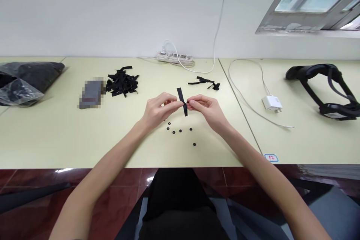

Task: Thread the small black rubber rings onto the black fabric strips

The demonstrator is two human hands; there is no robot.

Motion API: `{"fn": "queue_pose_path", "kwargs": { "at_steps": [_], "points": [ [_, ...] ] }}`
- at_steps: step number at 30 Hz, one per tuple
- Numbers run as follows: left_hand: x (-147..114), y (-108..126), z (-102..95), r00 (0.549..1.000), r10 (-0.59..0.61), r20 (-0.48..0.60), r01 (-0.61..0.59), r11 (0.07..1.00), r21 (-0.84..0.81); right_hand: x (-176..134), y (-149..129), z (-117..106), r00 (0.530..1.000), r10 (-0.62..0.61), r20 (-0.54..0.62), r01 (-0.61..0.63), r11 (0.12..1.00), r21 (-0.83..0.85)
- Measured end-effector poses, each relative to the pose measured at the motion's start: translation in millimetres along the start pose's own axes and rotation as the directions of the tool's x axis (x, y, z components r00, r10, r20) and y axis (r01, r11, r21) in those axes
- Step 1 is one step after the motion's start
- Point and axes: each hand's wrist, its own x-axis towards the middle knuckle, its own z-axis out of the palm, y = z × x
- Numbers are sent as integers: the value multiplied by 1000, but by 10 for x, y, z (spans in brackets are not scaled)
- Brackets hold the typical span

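Note:
Between my two hands, above the middle of the table, is a short black fabric strap (180,93), tilted with its ends pointing up and down. My left hand (161,109) pinches it near its middle. Close by on the other side, my right hand (207,109) is closed in a pinch on a small dark piece (188,102), apparently a snap button part. Below the hands lie several small round black snap parts, among them one ring (173,132) with a hole and one solid disc (194,144).
A heap of black straps (123,82) lies at the back left, with more straps (204,80) at the back right. A plastic bag (28,82), a power strip (176,58), a white charger (271,102) with cable and a black headset (326,90) also sit on the table (84,138).

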Motion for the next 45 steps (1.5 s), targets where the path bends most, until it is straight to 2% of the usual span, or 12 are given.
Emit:
{"fn": "queue_pose_path", "kwargs": {
  "at_steps": [5,10,15,19,24,29,32,38,42,45],
  "points": [
    [-45,-76,-39,998,53,34,-53,998,-23,-43,-60,0,1000,23,9,-23,1000,-11],
    [-25,-74,-85,985,158,68,-163,984,78,-71,-143,-25,998,51,47,-48,998,-51],
    [-7,-18,-86,982,115,152,-129,988,90,-81,-167,-53,983,82,162,-62,991,-121],
    [-3,19,-86,974,133,184,-151,985,88,-73,-137,-65,958,161,237,-152,987,-52],
    [1,7,-103,976,180,122,-184,982,28,-54,-66,-58,936,212,280,-236,970,57],
    [-27,-45,-121,983,124,131,-117,991,-62,-42,-6,-50,918,265,294,-301,950,86],
    [-55,-61,-99,987,114,112,-108,993,-52,-42,-6,-44,926,237,293,-268,961,68],
    [-62,-11,-23,993,121,-10,-121,991,59,-61,-32,-8,970,115,212,-123,992,26],
    [-48,-5,-45,983,184,20,-185,981,58,-58,-37,-4,951,173,255,-190,981,44],
    [-53,-24,-69,984,170,58,-174,982,70,-49,-31,-7,939,205,275,-229,972,55]
  ]
}}
